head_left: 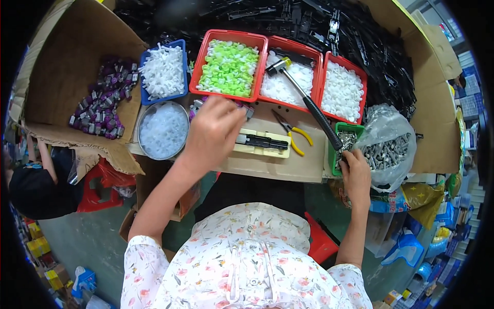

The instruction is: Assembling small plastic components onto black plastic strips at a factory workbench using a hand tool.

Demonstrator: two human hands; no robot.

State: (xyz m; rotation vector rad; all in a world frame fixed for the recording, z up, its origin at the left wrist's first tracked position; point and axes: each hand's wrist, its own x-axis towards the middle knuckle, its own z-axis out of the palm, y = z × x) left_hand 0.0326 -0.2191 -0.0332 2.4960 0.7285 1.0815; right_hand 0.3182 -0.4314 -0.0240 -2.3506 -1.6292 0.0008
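Note:
My left hand (pixel 213 126) is raised over the table just below the red bin of green and white plastic caps (pixel 229 67). Its fingers are curled together, and what they hold, if anything, is hidden. At the near edge of a small green bin (pixel 333 154), my right hand (pixel 356 172) has its fingertips pressed together by the small metal parts (pixel 346 140). I cannot make out what is in them. Between my hands, a black slender part (pixel 265 141) lies in a cream-coloured holder (pixel 247 150) on the cardboard-covered table.
Pliers with yellow handles (pixel 293 131) lie beyond the holder. A hammer (pixel 303 92) rests across the red bins of white pieces. White sticks fill a blue bin (pixel 162 72), above a round metal bowl (pixel 163 130). A plastic bag of screws (pixel 388 154) stands right; black parts (pixel 309 23) heap behind.

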